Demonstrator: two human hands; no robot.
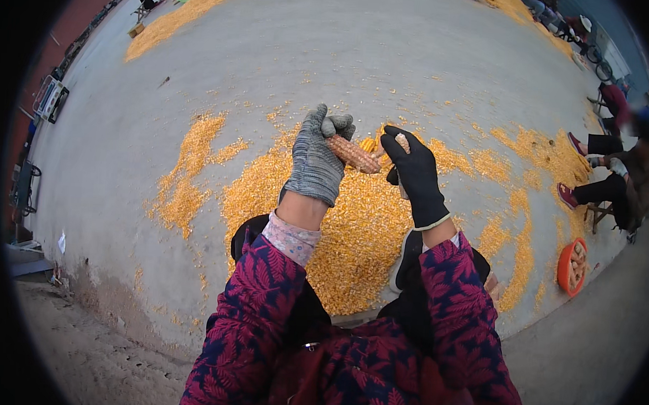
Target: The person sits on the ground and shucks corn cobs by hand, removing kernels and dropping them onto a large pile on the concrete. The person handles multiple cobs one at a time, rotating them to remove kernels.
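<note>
grey-knit-gloved left hand (316, 157) clenches reddish cylindrical cob (353, 154); black-gloved right hand (417, 172) pinches pale rough cob (402, 142); slack fingers could drop either below.

The grey-knit-gloved left hand (316, 159) is gripping a bare, reddish-brown corncob (353, 154); the black-gloved right hand (415, 174) is holding a pale pinkish cob piece (402, 142); loose yellow corn kernels (352, 236) are lying below.

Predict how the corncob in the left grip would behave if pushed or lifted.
The corncob is probably light for its size, since its visible side looks stripped. It may roll sideways, being long and rounded. Its rough, pitted surface suggests little slipperiness.
</note>
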